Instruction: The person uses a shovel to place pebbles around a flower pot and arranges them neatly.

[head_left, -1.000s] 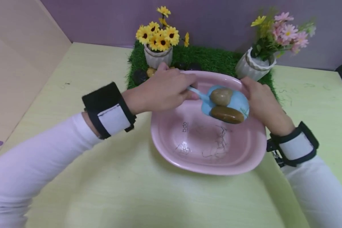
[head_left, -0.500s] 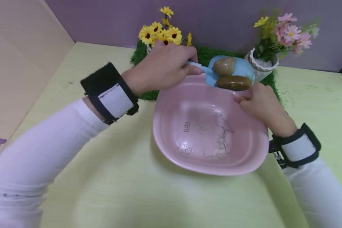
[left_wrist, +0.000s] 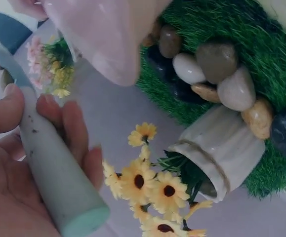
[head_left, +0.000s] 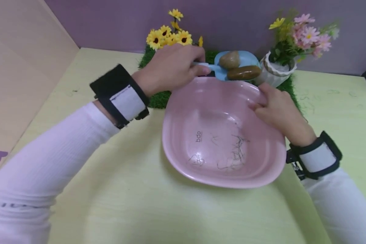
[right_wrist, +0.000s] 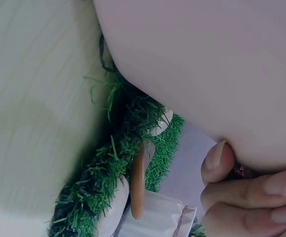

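My left hand [head_left: 174,67] grips the handle of a light blue scoop [head_left: 250,58], just beyond the basin's back rim. On the scoop lie a rounded grey-brown stone [head_left: 229,60] and a longer, glossy brown stone [head_left: 244,72]. In the left wrist view my fingers curl round the pale handle [left_wrist: 59,173]. The pink basin [head_left: 183,162] stands in front, with thin dark strands [head_left: 238,149] on its bottom. At its back right rim, my right hand [head_left: 282,112] holds on, thumb inside. The right wrist view shows fingertips [right_wrist: 217,155] under the basin's outer wall.
Behind the basin lies an artificial grass mat [head_left: 158,100] with several pebbles [left_wrist: 217,61] on it. A pot of yellow flowers [left_wrist: 222,148] stands there, partly behind my left hand in the head view. A white pot [head_left: 272,69] with pink flowers is near the scoop's tip.
My left hand has carried the scoop and both stones from above the basin back past its far rim, then slightly left. The right hand stays at the rim.
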Demonstrator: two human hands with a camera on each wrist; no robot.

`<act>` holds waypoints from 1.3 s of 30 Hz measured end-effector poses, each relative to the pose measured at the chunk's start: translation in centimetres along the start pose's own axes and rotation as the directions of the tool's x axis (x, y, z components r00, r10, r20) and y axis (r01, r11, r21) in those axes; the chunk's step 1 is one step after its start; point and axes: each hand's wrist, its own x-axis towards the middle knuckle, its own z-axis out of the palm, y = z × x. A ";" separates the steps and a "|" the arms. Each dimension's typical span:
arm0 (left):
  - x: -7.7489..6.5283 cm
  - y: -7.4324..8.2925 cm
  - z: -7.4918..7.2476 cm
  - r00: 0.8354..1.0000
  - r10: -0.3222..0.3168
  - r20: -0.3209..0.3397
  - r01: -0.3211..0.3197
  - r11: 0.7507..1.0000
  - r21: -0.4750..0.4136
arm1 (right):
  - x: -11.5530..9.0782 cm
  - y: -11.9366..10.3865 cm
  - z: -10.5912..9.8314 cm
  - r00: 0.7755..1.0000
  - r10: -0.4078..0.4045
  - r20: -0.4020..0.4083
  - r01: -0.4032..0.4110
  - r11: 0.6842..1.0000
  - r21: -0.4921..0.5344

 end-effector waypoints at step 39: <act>2.3 -1.1 2.6 0.996 -0.082 0.044 0.079 0.995 0.052 | -0.1 0.0 -0.1 1.000 -0.007 0.007 0.007 1.000 -0.006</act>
